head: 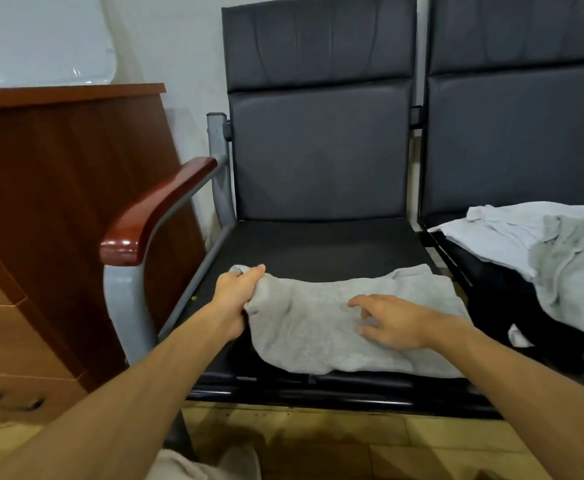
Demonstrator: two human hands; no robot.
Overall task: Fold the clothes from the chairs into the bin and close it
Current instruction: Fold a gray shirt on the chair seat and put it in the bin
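Left of the dark chair (318, 150) stands a reddish wooden cabinet (58, 202) with drawers, and the chair's glossy wooden armrest (152, 209) juts out on that side, just beside the left hand (235, 296). Right of the chair, joined to it, is a second chair (519, 133) with a heap of pale clothes (560, 258) over a black garment (512, 306).

The grey garment (318, 327) lies across the front of the dark chair's seat. It is soft and mostly flat, with its near edge draping over the seat's front. The left hand clutches a bunched fold at the garment's left edge. The right hand (394, 323) is palm down on the cloth's middle, its fingers loosely spread.

The heap runs off the right edge. A pale cloth (193, 465) below the chair is cut off, and I cannot tell what it is.
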